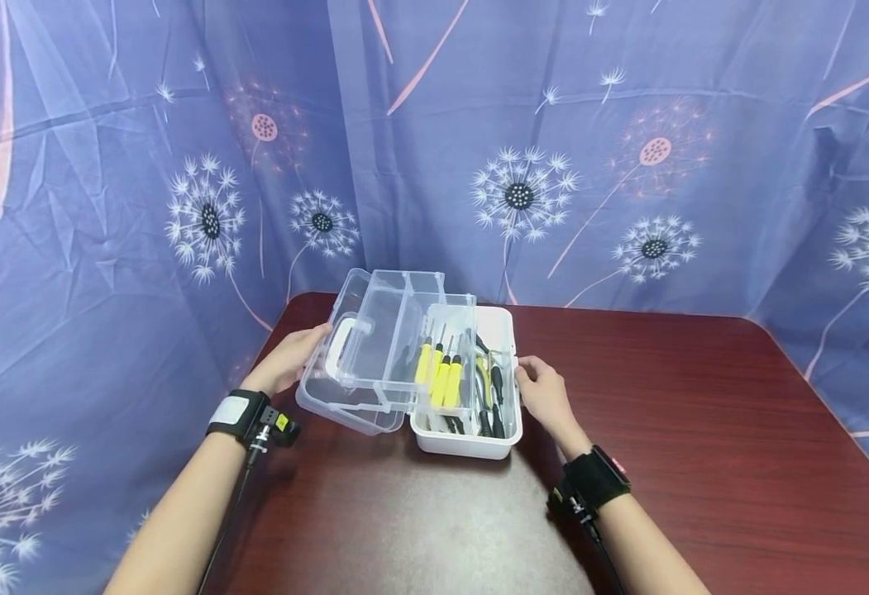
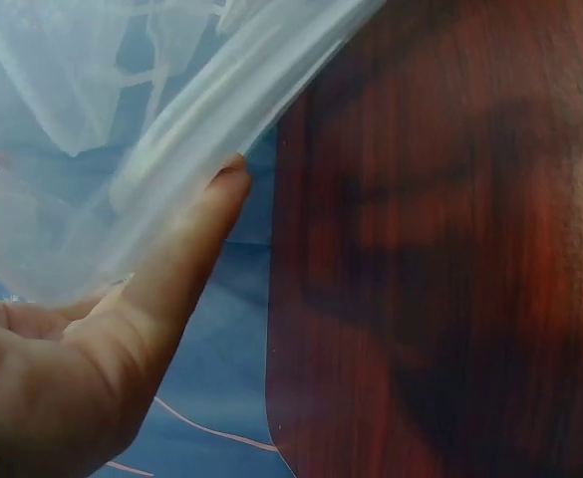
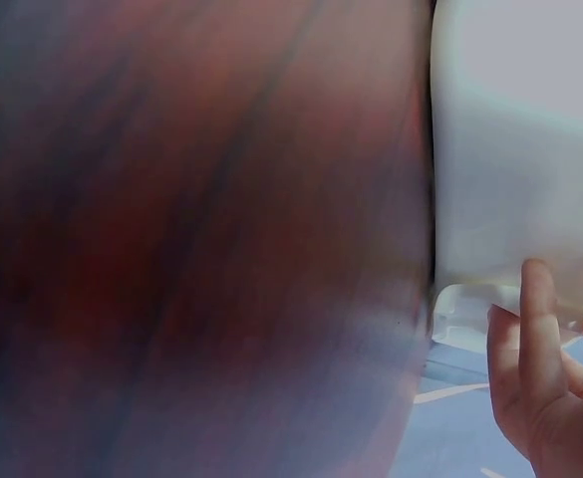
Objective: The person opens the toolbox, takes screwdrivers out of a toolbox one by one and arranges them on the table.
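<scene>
**Toolbox open on table, one hand at each side**

Toolbox (image 1: 464,430): white base, resting on dark red table (image 1: 702,413) near its far edge. Left of base: left hand (image 1: 285,359), fingers straight, thumb pressed under rim of clear lid (image 1: 360,364); lid swung open and tilted, white handle (image 1: 348,347) on it. Above base: clear tray (image 1: 441,330) raised; yellow-handled screwdrivers (image 1: 440,376) lined up upright. Inside base, right part: dark-handled tools (image 1: 492,397). Right of base: right hand (image 1: 546,392), fingers lightly curled, fingertips touching base wall. Behind table: blue dandelion-print curtain (image 1: 627,124).
</scene>
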Tool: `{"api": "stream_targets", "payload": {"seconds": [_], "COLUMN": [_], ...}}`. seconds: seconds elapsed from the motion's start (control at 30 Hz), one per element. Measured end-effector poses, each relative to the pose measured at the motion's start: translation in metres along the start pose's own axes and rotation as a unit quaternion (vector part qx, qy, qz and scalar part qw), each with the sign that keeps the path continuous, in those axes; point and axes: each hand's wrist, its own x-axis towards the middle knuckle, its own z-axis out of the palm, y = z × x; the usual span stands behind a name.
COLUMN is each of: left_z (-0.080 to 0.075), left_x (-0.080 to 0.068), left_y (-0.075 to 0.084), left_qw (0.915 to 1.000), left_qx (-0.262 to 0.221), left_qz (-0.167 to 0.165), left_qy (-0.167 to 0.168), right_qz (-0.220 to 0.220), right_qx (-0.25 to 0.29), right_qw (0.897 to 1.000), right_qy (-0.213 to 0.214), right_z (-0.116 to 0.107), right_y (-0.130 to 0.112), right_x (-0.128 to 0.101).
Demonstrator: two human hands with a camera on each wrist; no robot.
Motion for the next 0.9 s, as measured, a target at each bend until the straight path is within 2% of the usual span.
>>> {"api": "stream_targets", "payload": {"seconds": [0.2,0.4,0.9], "left_z": [-0.003,-0.004,-0.003], "left_x": [0.001,0.005,0.008], "left_y": [-0.011,-0.022,-0.046], "left_qw": [1.0,0.9997,0.9963], "left_qx": [-0.001,-0.01,0.047], "left_qz": [0.004,0.014,0.035], "left_qy": [0.001,0.017,0.063], "right_qz": [0.001,-0.001,0.002], "right_qx": [0.0,0.0,0.006], "right_qw": [1.0,1.0,1.0], "right_qy": [-0.003,0.003,0.001], "right_z": [0.0,-0.001,-0.001], "right_y": [-0.002,-0.003,-0.004], "right_x": [-0.002,-0.002,-0.003]}}
